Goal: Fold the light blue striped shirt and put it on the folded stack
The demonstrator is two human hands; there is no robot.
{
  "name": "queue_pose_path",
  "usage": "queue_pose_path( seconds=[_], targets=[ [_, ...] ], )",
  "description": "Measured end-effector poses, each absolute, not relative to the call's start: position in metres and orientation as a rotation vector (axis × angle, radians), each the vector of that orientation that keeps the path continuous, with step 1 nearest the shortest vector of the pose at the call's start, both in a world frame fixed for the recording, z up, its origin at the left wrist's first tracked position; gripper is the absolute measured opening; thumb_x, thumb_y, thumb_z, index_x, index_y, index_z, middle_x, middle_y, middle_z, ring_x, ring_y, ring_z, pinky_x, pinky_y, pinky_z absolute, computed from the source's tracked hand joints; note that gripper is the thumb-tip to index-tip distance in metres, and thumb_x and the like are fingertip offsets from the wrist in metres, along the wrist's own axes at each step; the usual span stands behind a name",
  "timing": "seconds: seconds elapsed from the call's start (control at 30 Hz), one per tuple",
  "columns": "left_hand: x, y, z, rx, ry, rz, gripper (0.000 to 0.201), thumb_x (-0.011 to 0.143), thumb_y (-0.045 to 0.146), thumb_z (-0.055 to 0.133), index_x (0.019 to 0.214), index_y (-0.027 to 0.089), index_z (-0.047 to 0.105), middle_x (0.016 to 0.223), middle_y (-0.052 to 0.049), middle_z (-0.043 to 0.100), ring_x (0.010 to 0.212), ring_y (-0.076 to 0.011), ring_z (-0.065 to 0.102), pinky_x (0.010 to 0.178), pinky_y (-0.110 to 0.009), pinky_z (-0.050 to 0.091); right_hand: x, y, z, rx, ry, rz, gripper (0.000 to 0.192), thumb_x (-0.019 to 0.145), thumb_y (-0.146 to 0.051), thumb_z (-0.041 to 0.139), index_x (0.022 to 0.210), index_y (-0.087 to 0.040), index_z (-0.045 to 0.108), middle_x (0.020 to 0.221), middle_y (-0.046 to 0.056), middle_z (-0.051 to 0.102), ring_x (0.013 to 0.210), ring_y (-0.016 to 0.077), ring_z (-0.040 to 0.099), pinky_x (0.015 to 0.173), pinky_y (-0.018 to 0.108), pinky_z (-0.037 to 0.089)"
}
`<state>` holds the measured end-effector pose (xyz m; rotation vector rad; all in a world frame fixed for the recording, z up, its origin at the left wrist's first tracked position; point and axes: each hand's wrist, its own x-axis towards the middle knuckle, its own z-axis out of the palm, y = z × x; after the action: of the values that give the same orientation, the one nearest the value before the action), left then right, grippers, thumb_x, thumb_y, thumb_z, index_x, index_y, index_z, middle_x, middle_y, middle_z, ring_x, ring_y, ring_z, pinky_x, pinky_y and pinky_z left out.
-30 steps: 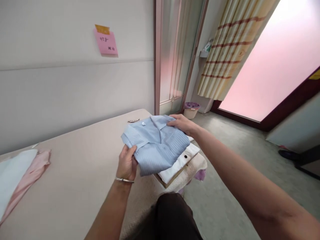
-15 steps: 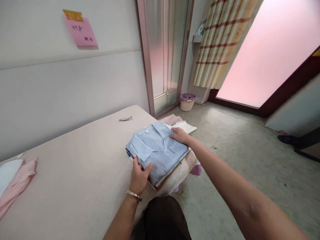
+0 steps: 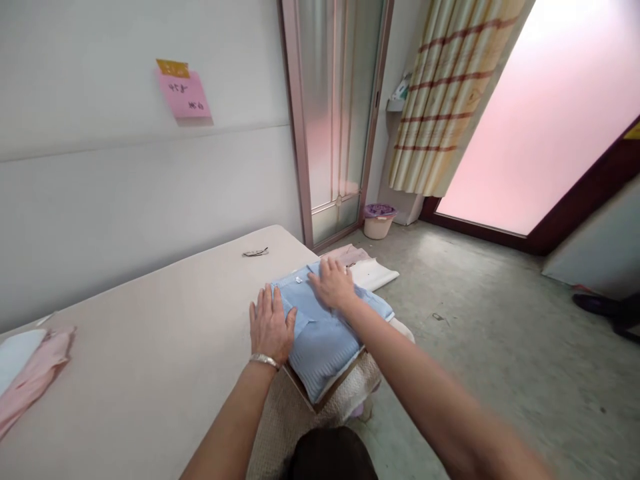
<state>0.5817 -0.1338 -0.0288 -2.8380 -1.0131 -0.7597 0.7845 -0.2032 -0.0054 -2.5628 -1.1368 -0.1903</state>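
Observation:
A light blue striped shirt, folded with its collar at the far side, lies on a shallow cardboard box at the near corner of the bed. My left hand rests flat on the shirt's left side, fingers stretched out and pointing away from me. Across the collar area lies my right hand, its fingers extended and the palm down on the cloth. A small white label shows at the neck. Whatever is under the shirt inside the box is mostly hidden.
Eyeglasses lie on the bed near the wall. Pink and white clothes sit beyond the box, and more pink cloth is at far left. A lined waste bin stands on the floor by the glass door.
Both hands have gone from gripping the sides of the stack to lying flat on top of the shirt. The view has tilted slightly downward in the room, so everything appears lower.

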Motion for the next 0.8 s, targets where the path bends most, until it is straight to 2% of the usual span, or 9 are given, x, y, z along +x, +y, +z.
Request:
queue_pose_path(
  seconds=[0.1,0.27,0.4,0.5,0.6,0.7,0.8],
  targets=[
    [0.604,-0.122,-0.058,-2.865,-1.087,-0.519,0.067,0.1,0.049,0.041,0.149,0.004,0.044,0.157,-0.026,0.037,0.145,-0.0387,0.035,0.115,-0.062,0.03,0.776,-0.182,-0.037,-2.577,-1.172,-0.084,0.08,0.099,-0.072,0.026,0.154,-0.014,0.036,0.162,0.018,0.028,0.147,0.0353,0.021,0.116,0.057,0.015],
    [0.608,-0.12,-0.092,-2.873,-1.126,-0.46,0.071,0.1,0.053,0.037,0.151,0.004,0.041,0.159,-0.026,0.034,0.146,-0.0385,0.034,0.114,-0.064,0.03,0.784,-0.177,-0.069,-2.553,-1.185,0.0,0.084,0.098,-0.075,0.019,0.157,-0.016,0.031,0.165,0.016,0.023,0.15,0.0349,0.015,0.118,0.06,0.008],
    [0.607,-0.117,-0.07,-2.947,-1.195,-0.359,0.069,0.099,0.052,0.038,0.15,0.005,0.043,0.158,-0.027,0.035,0.145,-0.0393,0.035,0.113,-0.066,0.029,0.788,-0.179,-0.054,-2.541,-1.205,0.156,0.084,0.098,-0.075,0.02,0.158,-0.017,0.03,0.166,0.015,0.02,0.15,0.0348,0.014,0.118,0.061,0.008],
    [0.602,-0.129,-0.041,-2.972,-1.159,-0.384,0.064,0.1,0.05,0.038,0.15,0.011,0.045,0.16,-0.023,0.034,0.148,-0.0401,0.03,0.114,-0.069,0.025,0.786,-0.191,-0.032,-2.53,-1.199,0.274,0.079,0.099,-0.072,0.02,0.16,-0.022,0.024,0.168,0.012,0.015,0.152,0.033,0.013,0.118,0.062,0.011],
    [0.591,-0.163,-0.023,-3.038,-0.969,-0.521,0.061,0.101,0.05,0.038,0.152,0.017,0.045,0.163,-0.018,0.031,0.151,-0.0392,0.024,0.118,-0.067,0.019,0.78,-0.217,-0.015,-2.489,-1.213,0.2,0.077,0.1,-0.071,0.019,0.162,-0.025,0.021,0.169,0.01,0.011,0.153,0.0326,0.01,0.118,0.062,0.011],
    [0.584,-0.203,-0.023,-3.19,-0.77,-0.5,0.062,0.1,0.052,0.038,0.154,0.02,0.043,0.164,-0.016,0.028,0.151,-0.0405,0.022,0.118,-0.068,0.018,0.773,-0.247,-0.013,-2.489,-1.223,0.084,0.076,0.1,-0.071,0.021,0.161,-0.026,0.023,0.168,0.01,0.013,0.153,0.0347,0.008,0.118,0.063,0.007],
    [0.583,-0.225,-0.036,-3.291,-0.738,-0.392,0.062,0.1,0.053,0.04,0.155,0.025,0.041,0.165,-0.015,0.026,0.151,-0.0424,0.021,0.116,-0.07,0.017,0.769,-0.265,-0.026,-2.541,-1.246,0.131,0.076,0.099,-0.073,0.025,0.16,-0.028,0.026,0.168,0.011,0.014,0.152,0.0381,0.009,0.116,0.066,0.006]
  ],
)
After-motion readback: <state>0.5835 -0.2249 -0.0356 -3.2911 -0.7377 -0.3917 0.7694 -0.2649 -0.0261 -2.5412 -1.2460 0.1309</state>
